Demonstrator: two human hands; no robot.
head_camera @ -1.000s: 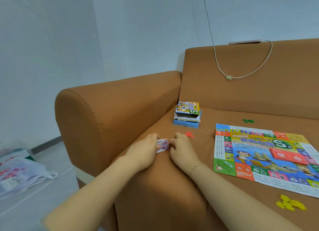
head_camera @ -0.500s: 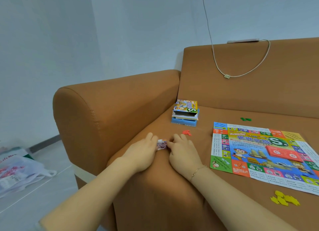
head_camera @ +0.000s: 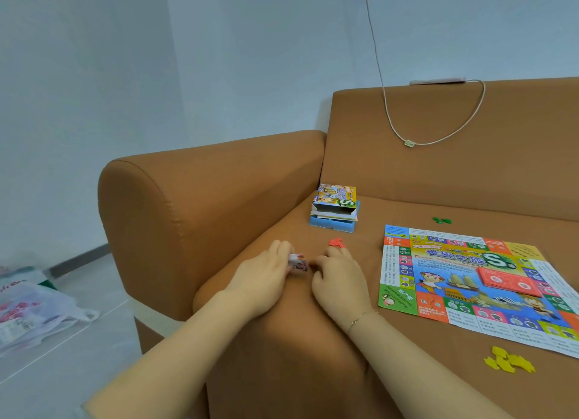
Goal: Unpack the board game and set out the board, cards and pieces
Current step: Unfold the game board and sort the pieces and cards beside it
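- A small stack of pale paper cards with reddish-brown print (head_camera: 297, 262) is pinched at its left end by the fingers of the left hand (head_camera: 262, 277), low over the front of the orange-brown fabric sofa seat (head_camera: 282, 340).
- The right hand (head_camera: 340, 279) is set just right of the stack, knuckles up and fingers curled under; whether its fingertips actually grip the stack's right end cannot be told.
- A thin bracelet (head_camera: 360, 318) is worn on the right wrist.
- The colourful printed paper game board (head_camera: 470, 280) is laid flat and unfolded on the seat, to the right of the hands.
- A pile of red rectangular cards (head_camera: 507, 282) is placed on the board's middle.
- Small red plastic pieces (head_camera: 336, 242) are seen just beyond the right hand's fingers, green pieces (head_camera: 441, 220) behind the board, and yellow pieces (head_camera: 507, 363) near its front edge.
- The open colourful cardboard game box (head_camera: 336, 203) is stacked on a blue tray (head_camera: 332, 226) in the seat's back corner, beside the armrest.
- A white plastic bag (head_camera: 34, 315) is lying on the floor at the left.
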